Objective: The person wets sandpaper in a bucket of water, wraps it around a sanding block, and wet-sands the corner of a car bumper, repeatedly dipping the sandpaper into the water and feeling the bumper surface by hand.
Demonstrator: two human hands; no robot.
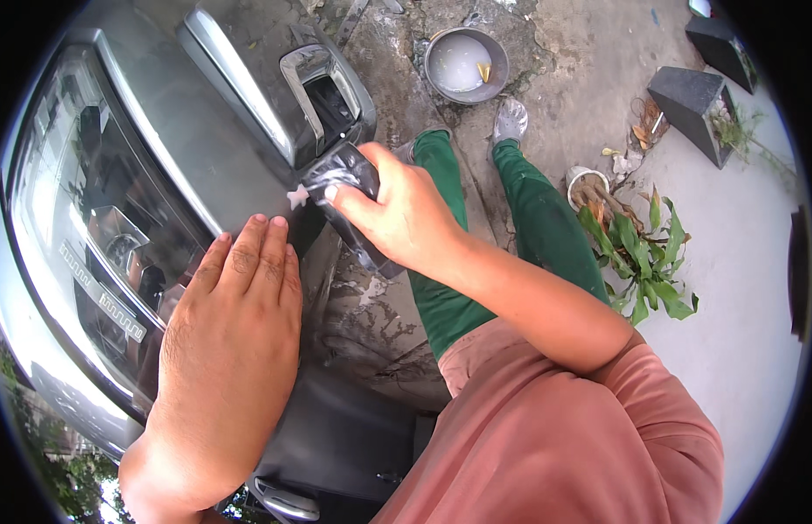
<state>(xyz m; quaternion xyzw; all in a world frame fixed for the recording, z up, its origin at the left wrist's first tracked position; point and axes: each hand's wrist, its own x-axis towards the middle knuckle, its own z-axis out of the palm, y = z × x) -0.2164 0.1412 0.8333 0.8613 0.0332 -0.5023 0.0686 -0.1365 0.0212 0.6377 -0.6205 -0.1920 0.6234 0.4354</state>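
My left hand [235,323] reaches over the side of a dark grey car [179,122], beside its chrome-edged glass [74,192]. The fingers are stretched out, held side by side, with the back of the hand up and nothing visible in them. To its right, my right hand [397,205] grips a glossy black, block-like piece [349,179] with pale streaks, thumb on top. Whether this piece is loose or part of the car I cannot tell. A small white patch [298,196] shows at its left edge. Above it is a chrome-framed opening [323,92] on the car.
A grey bucket [430,77] holding cloudy whitish liquid and a yellowish item stands on rough concrete [554,113] near my feet. To the right are a leafy potted plant [637,253] and dark angular planters [692,109]. A chrome handle [283,502] juts from the car below.
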